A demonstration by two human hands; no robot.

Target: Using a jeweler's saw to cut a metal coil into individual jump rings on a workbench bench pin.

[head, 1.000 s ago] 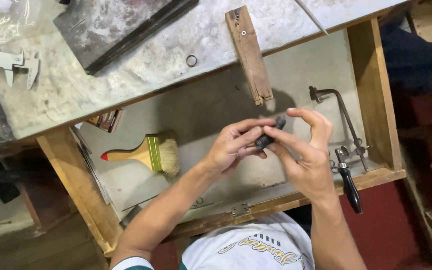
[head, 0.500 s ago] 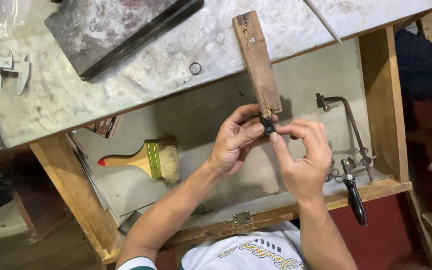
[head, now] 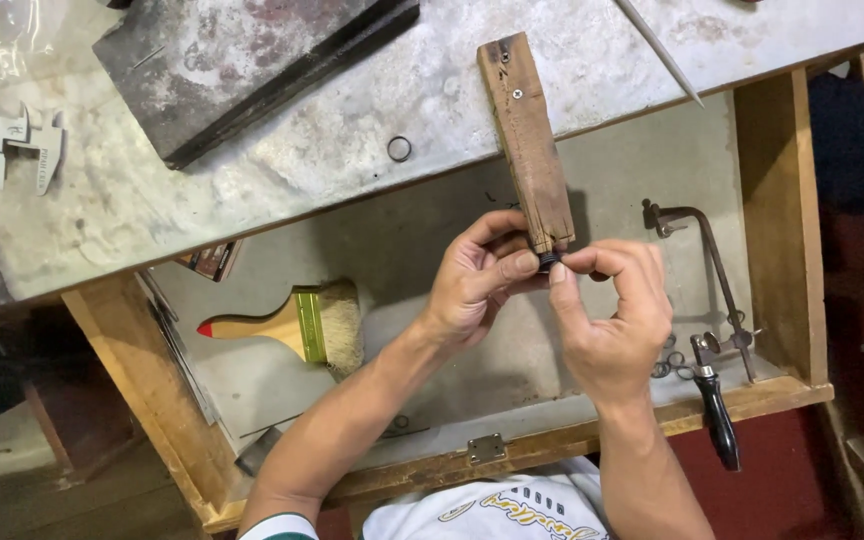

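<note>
My left hand [head: 477, 280] and my right hand [head: 612, 320] meet at the tip of a wooden bench peg [head: 527, 140] that sticks out from the bench edge. Between the thumbs and forefingers of both hands sits a small dark ring [head: 549, 260], pressed against the peg's end. Most of the ring is hidden by my fingers. Both hands hover over an open wooden drawer [head: 772, 210] under the bench.
A paintbrush [head: 292, 325] with a wooden handle and a jeweller's saw [head: 707, 330] with a black handle lie in the drawer. On the grey benchtop [head: 332, 150] are a dark steel block [head: 242, 60], a loose ring [head: 399, 149], a caliper [head: 12, 140] and a thin metal rod [head: 657, 50].
Both hands have moved up from over the drawer to the peg's tip, bringing the small dark ring against it.
</note>
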